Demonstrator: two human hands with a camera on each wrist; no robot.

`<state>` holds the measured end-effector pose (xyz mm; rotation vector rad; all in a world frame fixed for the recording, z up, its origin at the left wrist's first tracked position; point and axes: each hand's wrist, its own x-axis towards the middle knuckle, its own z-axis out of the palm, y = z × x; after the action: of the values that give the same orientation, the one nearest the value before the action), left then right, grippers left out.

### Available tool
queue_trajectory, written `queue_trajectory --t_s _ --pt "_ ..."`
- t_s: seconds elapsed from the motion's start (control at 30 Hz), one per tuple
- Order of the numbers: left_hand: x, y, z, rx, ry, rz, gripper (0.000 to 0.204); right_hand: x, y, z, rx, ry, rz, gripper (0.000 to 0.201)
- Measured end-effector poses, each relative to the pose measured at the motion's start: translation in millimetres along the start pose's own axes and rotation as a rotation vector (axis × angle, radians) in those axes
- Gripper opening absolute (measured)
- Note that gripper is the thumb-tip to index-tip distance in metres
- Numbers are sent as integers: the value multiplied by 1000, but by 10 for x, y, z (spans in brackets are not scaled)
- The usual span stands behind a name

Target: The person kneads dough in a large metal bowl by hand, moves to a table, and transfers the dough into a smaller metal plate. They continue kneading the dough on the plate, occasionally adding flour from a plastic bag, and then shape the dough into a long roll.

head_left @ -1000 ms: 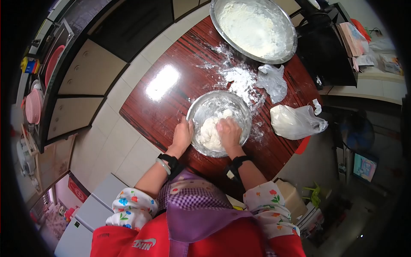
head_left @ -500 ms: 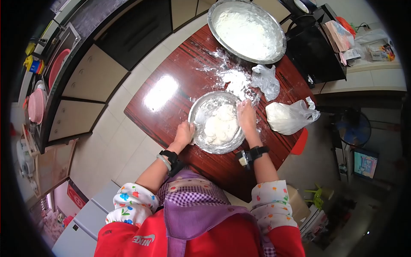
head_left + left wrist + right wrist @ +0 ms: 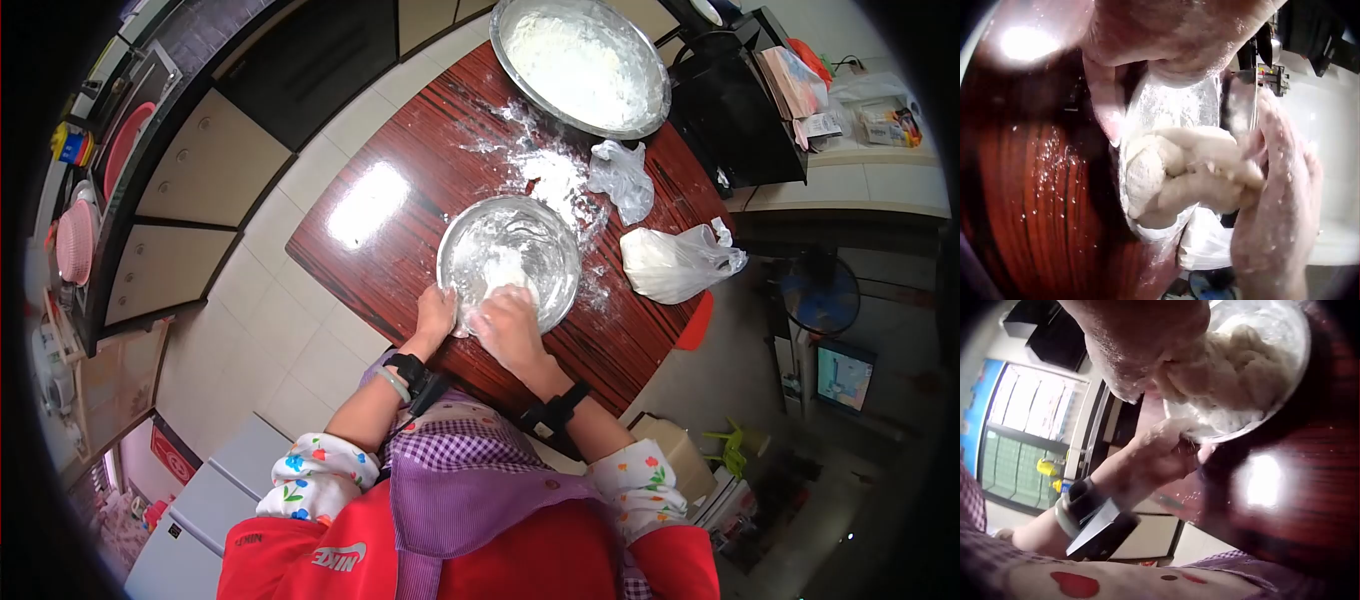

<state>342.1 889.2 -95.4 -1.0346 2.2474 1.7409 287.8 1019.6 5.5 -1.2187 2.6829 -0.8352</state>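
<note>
In the head view my left hand holds the near-left rim of a round metal bowl. Its thumb lies down the outside of the bowl in the left wrist view. A pale, lumpy mass of dough fills the near part of the bowl, folded over with a deep crease. My right hand grips the dough from the near side, fingers bent over it and flour-dusted. From the right wrist, the hand covers one end of the dough while the rest bulges toward the far wall.
A large basin of flour stands at the table's far edge. Spilled flour, a crumpled plastic bag and a full, whitish plastic bag lie right of the bowl on the dark red table.
My right hand has gone from inside the bowl to its right rim, then back left onto the dough's near side. My left hand has stayed at the rim.
</note>
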Motion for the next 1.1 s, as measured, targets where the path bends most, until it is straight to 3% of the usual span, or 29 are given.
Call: queue_trajectory --t_s 0.03,0.1,0.23,0.3,0.33,0.37,0.43,0.5,0.6,0.67,0.77,0.83,0.9,0.93,0.97,1.03,1.07,1.1 --pt "-8 -31 22 33 3 -23 22 -52 93 11 -1 -7 3 15" --pt "0 -94 58 19 23 15 23 -170 334 40 -151 197 134 16" --pt "-33 -17 -2 45 -22 6 24 -197 760 53 -316 50 299 16" --pt "-33 9 -23 25 -60 3 24 -90 857 74 -405 99 145 22" --pt "-44 10 -37 4 -86 3 24 -42 845 92 -428 -36 176 29" --pt "-62 7 -44 9 -84 -16 24 19 843 104 -416 -51 178 29" --pt "-88 28 -45 -11 -46 13 23 173 809 153 -420 -70 -22 32" --pt "-108 -13 -6 -56 -9 46 22 215 877 240 -391 -166 -5 37" --pt "-124 -65 20 -68 -25 5 21 447 958 361 -418 -134 -21 33" --pt "-144 -5 10 -59 1 33 21 737 923 336 -396 -324 100 28" --pt "-143 111 -59 -37 -37 30 22 899 850 297 -380 -292 139 24" --pt "-144 261 -108 -65 -6 23 24 895 985 413 -400 -172 73 24" --pt "-94 52 1 34 17 4 26 894 1099 420 -166 -204 281 26" --pt "-71 30 -1 101 32 81 26 938 1037 201 -56 -188 324 31" --pt "-60 6 9 102 33 88 26 1004 988 64 -57 -182 322 31" --pt "-72 66 -23 10 -1 47 22 1105 958 -56 -168 -556 247 34" --pt "-81 91 -21 -8 6 15 22 1016 997 77 -180 -438 189 33" --pt "-95 108 -5 -5 8 18 22 972 979 161 -179 -434 187 33"
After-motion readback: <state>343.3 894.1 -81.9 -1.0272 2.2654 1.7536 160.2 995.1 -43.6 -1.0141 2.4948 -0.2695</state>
